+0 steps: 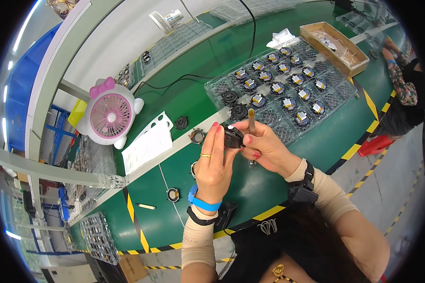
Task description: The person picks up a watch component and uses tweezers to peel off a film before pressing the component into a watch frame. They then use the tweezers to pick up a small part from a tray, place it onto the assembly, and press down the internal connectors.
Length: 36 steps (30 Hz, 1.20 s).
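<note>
A small black part (pixel 233 137) was held tight between the left hand (pixel 213 162) and right hand (pixel 264 146). A thin stick (pixel 251 121) in the right hand pointed straight up.

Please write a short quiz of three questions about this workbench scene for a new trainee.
1. True or false: both hands hold the small black part.
2. What stands at the left of the green table? A) pink fan B) red kettle C) blue lamp
3. Fill in: the right hand also holds thin ____.

Key:
1. True; the left hand and the right hand both grip it.
2. A, the pink fan.
3. Tweezers.
</note>
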Available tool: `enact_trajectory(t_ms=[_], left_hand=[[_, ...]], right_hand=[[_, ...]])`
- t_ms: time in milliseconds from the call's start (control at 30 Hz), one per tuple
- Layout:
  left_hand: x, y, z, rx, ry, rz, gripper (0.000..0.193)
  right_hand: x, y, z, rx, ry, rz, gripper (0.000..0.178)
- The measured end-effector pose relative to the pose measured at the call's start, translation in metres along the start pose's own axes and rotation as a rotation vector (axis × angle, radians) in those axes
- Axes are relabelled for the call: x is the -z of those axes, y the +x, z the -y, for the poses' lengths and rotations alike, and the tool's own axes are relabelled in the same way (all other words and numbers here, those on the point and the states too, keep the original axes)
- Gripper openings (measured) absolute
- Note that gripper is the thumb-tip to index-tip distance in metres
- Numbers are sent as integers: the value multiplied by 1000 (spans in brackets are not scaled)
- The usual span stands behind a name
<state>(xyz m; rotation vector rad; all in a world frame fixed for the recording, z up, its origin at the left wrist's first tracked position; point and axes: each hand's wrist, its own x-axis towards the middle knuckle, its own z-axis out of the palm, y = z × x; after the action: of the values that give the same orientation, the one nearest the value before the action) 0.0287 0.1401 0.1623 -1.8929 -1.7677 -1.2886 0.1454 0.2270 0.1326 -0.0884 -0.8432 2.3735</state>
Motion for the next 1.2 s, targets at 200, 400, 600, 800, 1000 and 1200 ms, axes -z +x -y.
enact_trajectory(t_ms=[200,400,600,800,1000,1200], left_hand=[[-5,-4,-4,25,-1,-23,49],[-7,-6,-5,70,-25,-27,50],[-9,-6,-5,46,43,-16,50],[-11,-6,-1,26,51,-18,50],[-12,-5,-3,30,65,-7,50],[-13,-4,-5,47,55,-8,50]], right_hand=[[4,-1,-6,-26,48,-26,30],[4,-3,-8,-23,71,-47,28],[2,-3,-8,-45,140,-82,23],[7,-1,-11,-49,167,-91,21],[5,-2,-10,-52,162,-94,20],[7,-3,-9,-53,153,-98,22]])
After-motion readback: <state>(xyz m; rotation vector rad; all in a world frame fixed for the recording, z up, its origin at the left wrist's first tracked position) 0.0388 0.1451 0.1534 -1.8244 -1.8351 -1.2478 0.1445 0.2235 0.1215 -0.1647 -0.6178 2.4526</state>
